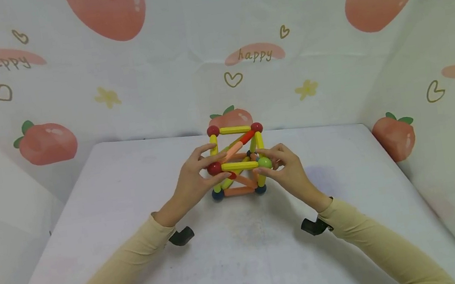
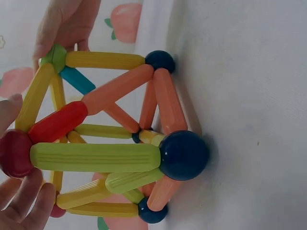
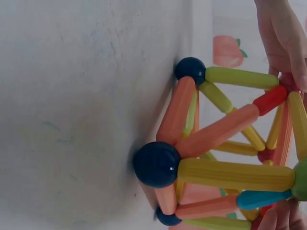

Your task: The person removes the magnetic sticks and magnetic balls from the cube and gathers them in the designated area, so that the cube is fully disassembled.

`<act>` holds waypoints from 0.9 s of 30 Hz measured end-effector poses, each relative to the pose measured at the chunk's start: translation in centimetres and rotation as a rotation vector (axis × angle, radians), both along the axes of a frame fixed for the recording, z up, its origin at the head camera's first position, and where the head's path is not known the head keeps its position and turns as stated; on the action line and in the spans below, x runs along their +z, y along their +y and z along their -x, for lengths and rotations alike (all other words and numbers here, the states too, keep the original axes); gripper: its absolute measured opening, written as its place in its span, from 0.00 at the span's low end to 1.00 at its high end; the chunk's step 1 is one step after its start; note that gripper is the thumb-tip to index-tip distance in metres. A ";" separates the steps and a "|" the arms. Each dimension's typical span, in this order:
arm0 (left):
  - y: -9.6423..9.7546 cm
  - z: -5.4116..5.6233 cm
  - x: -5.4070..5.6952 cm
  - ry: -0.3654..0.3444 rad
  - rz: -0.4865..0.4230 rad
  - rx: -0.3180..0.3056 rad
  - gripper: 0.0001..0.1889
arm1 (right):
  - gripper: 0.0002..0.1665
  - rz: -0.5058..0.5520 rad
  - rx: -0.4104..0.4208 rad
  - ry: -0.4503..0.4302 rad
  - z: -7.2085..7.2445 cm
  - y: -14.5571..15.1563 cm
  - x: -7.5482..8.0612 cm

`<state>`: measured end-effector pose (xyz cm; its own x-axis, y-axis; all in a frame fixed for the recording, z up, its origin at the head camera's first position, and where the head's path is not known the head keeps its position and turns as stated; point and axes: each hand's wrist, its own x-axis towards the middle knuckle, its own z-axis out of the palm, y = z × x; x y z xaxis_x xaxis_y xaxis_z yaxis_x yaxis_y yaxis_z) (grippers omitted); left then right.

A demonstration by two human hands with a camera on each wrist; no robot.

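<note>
A cube-shaped frame of magnetic rods and balls stands on the table, its front lower corners navy balls (image 2: 184, 155). My left hand (image 1: 187, 183) holds the front upper-left red ball (image 1: 214, 168) between thumb and fingers. On the other side, my right hand (image 1: 290, 169) pinches the green ball (image 1: 264, 162) at the front upper-right corner. A yellow rod (image 1: 239, 165) spans these two balls. Two more red balls top the back corners, joined by another yellow rod (image 1: 235, 130). Diagonals cross the faces, including a red rod (image 2: 60, 122) meeting an orange rod (image 2: 117, 90).
The white table (image 1: 140, 268) extends around the frame. Behind it hangs a pale cloth (image 1: 179, 38) printed with peaches, hearts and flowers. Dark wrist-camera mounts (image 1: 181, 237) sit under both wrists, close over the tabletop.
</note>
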<state>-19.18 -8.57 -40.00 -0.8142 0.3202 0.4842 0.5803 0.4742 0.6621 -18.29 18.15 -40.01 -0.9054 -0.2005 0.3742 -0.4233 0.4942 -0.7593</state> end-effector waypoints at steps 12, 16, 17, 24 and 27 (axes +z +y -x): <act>0.4 0.1 -0.3 0.004 -0.006 -0.031 0.19 | 0.19 0.029 -0.001 -0.006 0.0 -0.4 -0.1; 0.5 0.1 -0.3 0.012 -0.014 -0.037 0.19 | 0.17 0.046 -0.004 -0.038 0.1 -0.4 0.0; 0.5 0.1 -0.3 0.014 -0.015 -0.039 0.19 | 0.17 0.050 -0.005 -0.047 0.1 -0.4 0.0; 0.5 0.1 -0.4 0.023 -0.007 -0.040 0.18 | 0.15 0.109 0.011 -0.151 0.1 -0.4 0.3; 0.5 0.1 -0.3 0.022 -0.008 -0.041 0.17 | 0.15 0.126 0.010 -0.175 0.1 -0.5 0.4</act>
<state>-19.29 -8.07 -40.33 -0.7897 0.3495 0.5042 0.6135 0.4442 0.6529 -18.41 17.65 -39.65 -0.9569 -0.1715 0.2344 -0.2842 0.3873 -0.8771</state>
